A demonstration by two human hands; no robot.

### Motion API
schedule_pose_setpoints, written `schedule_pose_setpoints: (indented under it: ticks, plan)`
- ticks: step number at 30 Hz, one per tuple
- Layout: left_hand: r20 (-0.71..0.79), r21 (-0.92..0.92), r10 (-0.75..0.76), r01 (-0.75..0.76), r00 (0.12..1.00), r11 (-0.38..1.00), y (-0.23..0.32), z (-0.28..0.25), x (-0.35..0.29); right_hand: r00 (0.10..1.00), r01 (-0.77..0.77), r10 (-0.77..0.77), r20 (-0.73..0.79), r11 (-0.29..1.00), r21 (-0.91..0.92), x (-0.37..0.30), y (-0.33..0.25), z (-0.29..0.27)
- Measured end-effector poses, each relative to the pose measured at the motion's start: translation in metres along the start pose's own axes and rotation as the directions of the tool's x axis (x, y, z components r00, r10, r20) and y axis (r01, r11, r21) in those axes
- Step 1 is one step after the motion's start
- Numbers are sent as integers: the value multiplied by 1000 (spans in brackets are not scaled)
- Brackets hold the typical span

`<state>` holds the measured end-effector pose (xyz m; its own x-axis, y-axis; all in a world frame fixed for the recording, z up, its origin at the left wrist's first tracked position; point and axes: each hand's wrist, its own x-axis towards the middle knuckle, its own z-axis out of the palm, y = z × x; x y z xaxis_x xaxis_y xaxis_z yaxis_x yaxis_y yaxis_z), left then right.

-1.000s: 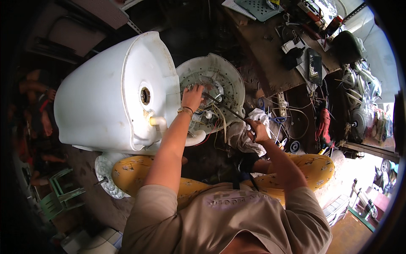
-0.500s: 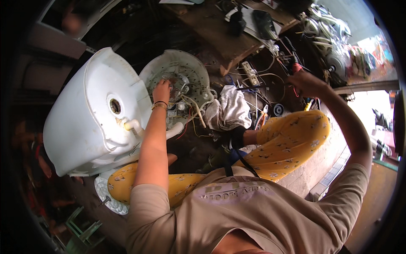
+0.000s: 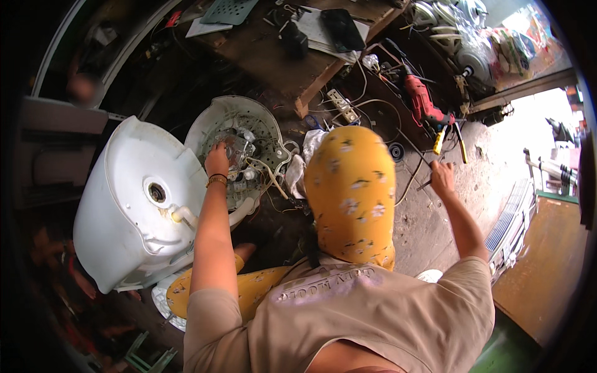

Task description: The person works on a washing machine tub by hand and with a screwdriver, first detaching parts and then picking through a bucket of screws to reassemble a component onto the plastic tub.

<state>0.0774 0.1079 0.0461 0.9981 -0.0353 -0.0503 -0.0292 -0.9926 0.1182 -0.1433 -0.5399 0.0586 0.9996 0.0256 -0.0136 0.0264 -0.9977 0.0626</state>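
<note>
My left hand [image 3: 217, 160] reaches into a round white plastic housing [image 3: 203, 124], its fingers bent against the metal-looking part [image 3: 235, 149] in the middle; what the fingertips grip is hidden. Wires and a pale hose [image 3: 273, 180] lie around that part. To the left, a large white tub [image 3: 118, 205] rests tilted, with a round hole in its base and a cream elbow pipe [image 3: 185, 215] beside it. Off to the right, above the floor, my right hand [image 3: 443, 178] is closed on a long thin dark rod [image 3: 413, 147], which points up and left.
Beyond my right hand lie a red power drill [image 3: 425, 102], yellow-handled pliers [image 3: 439, 142] and a black ring [image 3: 396, 151]. A white power strip [image 3: 343, 106] with cables sits by the wooden table [image 3: 261, 53]. My raised knee [image 3: 351, 186] stands between my arms.
My right hand has come back from beside the red drill, now with the thin rod in it. My right knee has risen. My left hand stays in the housing. The view has shifted.
</note>
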Motion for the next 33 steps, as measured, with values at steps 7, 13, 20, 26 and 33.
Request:
schedule_pose_setpoints:
  ticks: [7, 13, 20, 26, 33]
  plan:
    - [29, 67, -76, 74, 997, 995, 12, -11, 8, 959, -126, 160, 233, 980, -155, -31, -42, 77]
    - [-18, 8, -42, 42, 999, 999, 4, -3, 7, 983, -155, 137, 118, 975, 162, 29, -94, 66]
    - [18, 42, 9, -9, 1000, 999, -4, -4, 2, 931, -329, 110, 349, 671, 665, 101, -282, 81]
    - [-10, 48, -6, 6, 1000, 999, 2, -1, 6, 894, -355, -312, 323, -52, 933, 109, -290, 84]
    - [-25, 4, 50, -50, 998, 999, -4, 0, 3, 908, -406, 344, 238, 863, 302, 37, -227, 72]
